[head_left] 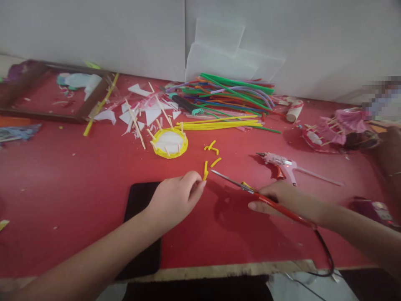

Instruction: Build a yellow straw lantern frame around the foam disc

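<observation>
My left hand (pixel 175 198) pinches a short yellow pipe-cleaner piece (pixel 205 170) between thumb and fingertips, just above the red table (pixel 78 184). My right hand (pixel 282 200) grips red-handled scissors (pixel 247 189), whose blades point left toward that yellow piece and stop just short of it. A few more yellow pieces (pixel 213 149) lie loose beyond the hands. Farther back sits a yellow ring with wooden sticks (pixel 169 143) standing around a white disc.
A pink glue gun (pixel 278 162) lies right of the scissors. A heap of coloured pipe cleaners (pixel 225 98) and white foam sheets (pixel 219 50) sit at the back. A black phone (pixel 140 205) lies under my left wrist. A wooden frame (pixel 46 90) stands far left, pink craft pieces (pixel 335 129) right.
</observation>
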Demonstrator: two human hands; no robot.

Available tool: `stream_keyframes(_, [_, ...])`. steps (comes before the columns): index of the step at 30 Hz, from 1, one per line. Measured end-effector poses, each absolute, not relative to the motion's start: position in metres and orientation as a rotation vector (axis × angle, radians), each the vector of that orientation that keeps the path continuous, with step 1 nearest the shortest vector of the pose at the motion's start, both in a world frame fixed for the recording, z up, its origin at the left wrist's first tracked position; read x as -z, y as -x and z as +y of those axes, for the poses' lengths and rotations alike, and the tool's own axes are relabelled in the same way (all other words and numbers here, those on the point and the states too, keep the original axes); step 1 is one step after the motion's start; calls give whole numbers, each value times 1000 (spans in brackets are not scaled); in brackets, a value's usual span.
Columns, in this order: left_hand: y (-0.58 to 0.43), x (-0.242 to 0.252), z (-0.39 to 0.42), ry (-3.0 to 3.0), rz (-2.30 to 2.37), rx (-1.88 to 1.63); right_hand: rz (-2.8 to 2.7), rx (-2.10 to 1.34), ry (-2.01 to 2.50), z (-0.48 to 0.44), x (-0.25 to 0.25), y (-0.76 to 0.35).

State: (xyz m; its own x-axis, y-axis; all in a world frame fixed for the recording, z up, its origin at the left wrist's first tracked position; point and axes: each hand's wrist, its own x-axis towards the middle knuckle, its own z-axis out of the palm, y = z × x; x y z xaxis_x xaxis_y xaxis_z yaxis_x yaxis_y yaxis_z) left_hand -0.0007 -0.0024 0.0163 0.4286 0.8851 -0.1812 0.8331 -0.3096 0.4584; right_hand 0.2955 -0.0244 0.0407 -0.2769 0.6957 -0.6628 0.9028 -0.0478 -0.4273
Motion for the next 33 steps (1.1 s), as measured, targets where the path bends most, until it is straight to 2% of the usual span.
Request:
stream_keyframes(6, [38, -61, 29, -2209, 1825, -533, 1872, 1333, -2216, -42, -30, -307])
stream_keyframes(9, [57, -81, 60, -2202, 2224, -450, 1853, 1296, -2405, -50, -24, -305])
stream_keyframes(14, [72, -76, 100, -2200, 2237, -284, 1929, 949, -2595, -64, -14, -292])
stream_keyframes(18, [77, -67, 111, -2204, 2312, -502, 1863, 641, -2630, -74, -5, -284])
stream_keyframes(20, [72, -69, 108, -2258, 2289, -631, 1844, 548, -2615, -78, -3, -281])
stream_keyframes(22, [56, -71, 100, -2456, 2044, -792, 1840, 529, -2599, -80, -2, -279])
stream_keyframes(25, [16, -64, 85, -2665, 1626, -573, 1850, 535, -2641, -77, -1, -277])
stream_keyframes(27, [-14, -51, 79, -2709, 1325, -266, 1886, 542, -2696, -74, -1, -277])
stream_keyframes(29, [-39, -38, 78, -2674, 1232, -111, 1925, 549, -2754, -71, 1, -276])
stream_keyframes(33, [-62, -23, 89, -2634, 1215, -23, 1896, 611, -2873, -67, 5, -277])
